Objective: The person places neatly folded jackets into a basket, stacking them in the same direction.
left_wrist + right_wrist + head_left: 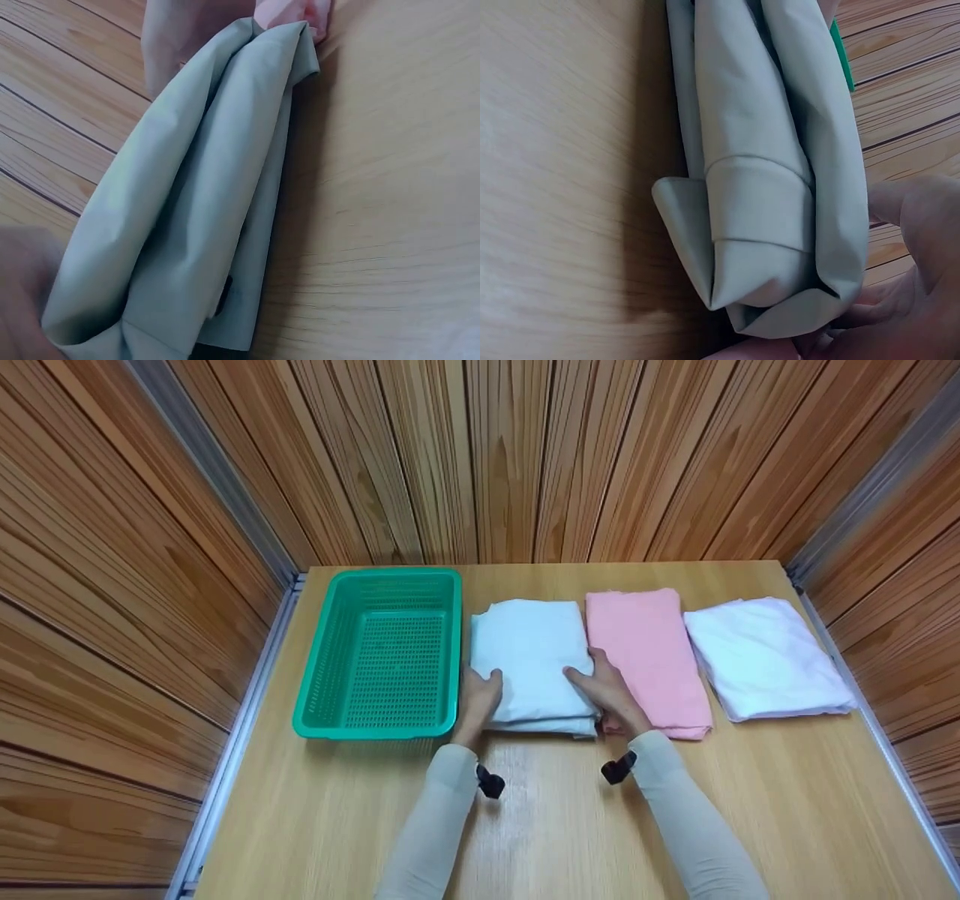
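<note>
A folded pale blue cloth (532, 656) lies in the middle of the table, between my two hands. My left hand (478, 699) grips its left side, thumb on top and the other fingers hidden at the edge. On the opposite side my right hand (611, 690) holds it the same way, near the pink cloth. Thick rolled layers of the cloth (202, 180) face the left wrist camera, with a small black mark (223, 295) low among them. In the right wrist view a stitched band and a loose corner flap show on the cloth (757, 199).
A green perforated basket (454, 675) with nothing in it stands just left of my left hand. To the right lie a folded pink cloth (645, 652) and a folded white cloth (769, 660). Wood-patterned walls (510, 457) enclose the table (547, 825) at the back and sides.
</note>
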`<move>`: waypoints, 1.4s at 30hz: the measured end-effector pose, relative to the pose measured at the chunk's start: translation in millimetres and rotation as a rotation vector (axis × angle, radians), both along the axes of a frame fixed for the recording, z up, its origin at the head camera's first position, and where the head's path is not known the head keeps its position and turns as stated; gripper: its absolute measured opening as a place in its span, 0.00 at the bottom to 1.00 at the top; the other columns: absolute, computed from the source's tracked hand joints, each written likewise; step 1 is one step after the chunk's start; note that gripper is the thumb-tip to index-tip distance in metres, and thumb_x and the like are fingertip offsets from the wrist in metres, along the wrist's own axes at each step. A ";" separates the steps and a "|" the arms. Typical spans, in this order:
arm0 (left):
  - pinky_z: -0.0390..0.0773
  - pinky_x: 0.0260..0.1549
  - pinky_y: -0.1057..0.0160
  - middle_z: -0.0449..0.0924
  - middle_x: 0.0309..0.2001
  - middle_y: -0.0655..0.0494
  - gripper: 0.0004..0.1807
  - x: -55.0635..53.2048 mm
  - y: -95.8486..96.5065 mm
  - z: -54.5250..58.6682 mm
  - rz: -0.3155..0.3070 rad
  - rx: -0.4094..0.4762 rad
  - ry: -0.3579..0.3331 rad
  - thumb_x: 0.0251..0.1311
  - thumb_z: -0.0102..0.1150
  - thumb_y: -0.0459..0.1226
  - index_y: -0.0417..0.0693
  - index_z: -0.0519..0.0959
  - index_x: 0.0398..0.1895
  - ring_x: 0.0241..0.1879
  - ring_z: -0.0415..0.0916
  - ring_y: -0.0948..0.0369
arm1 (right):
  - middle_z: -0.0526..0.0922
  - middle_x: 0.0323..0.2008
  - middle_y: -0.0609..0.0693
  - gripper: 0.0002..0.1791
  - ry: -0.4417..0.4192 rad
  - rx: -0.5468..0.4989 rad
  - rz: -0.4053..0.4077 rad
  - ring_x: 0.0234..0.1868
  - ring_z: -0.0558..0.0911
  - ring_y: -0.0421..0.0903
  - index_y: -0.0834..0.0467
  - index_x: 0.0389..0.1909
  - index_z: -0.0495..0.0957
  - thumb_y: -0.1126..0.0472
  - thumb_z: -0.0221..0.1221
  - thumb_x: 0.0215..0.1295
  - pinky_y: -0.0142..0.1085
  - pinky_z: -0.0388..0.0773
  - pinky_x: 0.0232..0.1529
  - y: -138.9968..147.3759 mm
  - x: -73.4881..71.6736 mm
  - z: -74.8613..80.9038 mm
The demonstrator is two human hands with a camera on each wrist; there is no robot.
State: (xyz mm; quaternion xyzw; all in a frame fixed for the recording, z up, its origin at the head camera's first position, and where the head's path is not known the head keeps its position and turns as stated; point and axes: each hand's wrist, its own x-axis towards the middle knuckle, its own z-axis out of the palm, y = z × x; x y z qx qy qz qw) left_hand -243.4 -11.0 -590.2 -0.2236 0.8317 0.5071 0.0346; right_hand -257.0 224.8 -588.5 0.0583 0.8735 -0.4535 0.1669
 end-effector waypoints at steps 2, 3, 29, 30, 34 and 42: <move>0.53 0.83 0.49 0.47 0.85 0.35 0.47 -1.4 -0.8 -0.7 0.009 0.010 -0.016 0.73 0.54 0.44 0.34 0.45 0.85 0.86 0.47 0.45 | 0.52 0.84 0.68 0.51 -0.012 -0.009 -0.002 0.84 0.56 0.63 0.62 0.86 0.42 0.40 0.55 0.78 0.57 0.55 0.83 0.0 -0.6 -0.5; 0.53 0.83 0.49 0.48 0.85 0.35 0.46 -1.9 -1.1 -0.4 0.015 0.026 -0.011 0.73 0.55 0.43 0.33 0.45 0.85 0.85 0.47 0.45 | 0.52 0.84 0.67 0.51 -0.018 -0.015 -0.006 0.84 0.57 0.63 0.62 0.86 0.42 0.40 0.55 0.78 0.57 0.57 0.82 0.2 -0.9 -0.8; 0.50 0.83 0.48 0.45 0.86 0.39 0.52 -3.1 0.3 2.8 -0.043 0.303 -0.095 0.67 0.55 0.46 0.42 0.40 0.87 0.85 0.48 0.48 | 0.57 0.82 0.65 0.47 0.031 -0.310 -0.115 0.77 0.63 0.60 0.62 0.84 0.48 0.49 0.62 0.76 0.54 0.57 0.80 14.0 -0.3 -8.5; 0.50 0.84 0.48 0.44 0.87 0.40 0.52 -3.3 0.0 1.9 -0.055 0.323 -0.088 0.67 0.55 0.45 0.44 0.39 0.88 0.85 0.47 0.48 | 0.56 0.82 0.66 0.48 0.028 -0.315 -0.114 0.77 0.64 0.60 0.62 0.84 0.47 0.49 0.62 0.76 0.54 0.57 0.80 15.1 -0.5 -8.5; 0.48 0.84 0.45 0.45 0.87 0.43 0.51 -4.5 -1.4 -0.8 -0.096 0.380 -0.037 0.65 0.57 0.41 0.50 0.42 0.88 0.85 0.48 0.47 | 0.57 0.80 0.67 0.49 0.029 -0.321 -0.100 0.73 0.69 0.61 0.60 0.84 0.44 0.48 0.62 0.76 0.53 0.64 0.75 18.9 -0.4 -8.3; 0.43 0.83 0.37 0.45 0.88 0.52 0.45 -5.5 -0.8 1.1 -0.195 0.434 0.050 0.62 0.57 0.36 0.67 0.59 0.84 0.86 0.45 0.48 | 0.45 0.86 0.60 0.50 0.110 -0.340 -0.032 0.84 0.53 0.61 0.50 0.87 0.39 0.53 0.62 0.77 0.59 0.48 0.83 28.0 -3.7 -8.6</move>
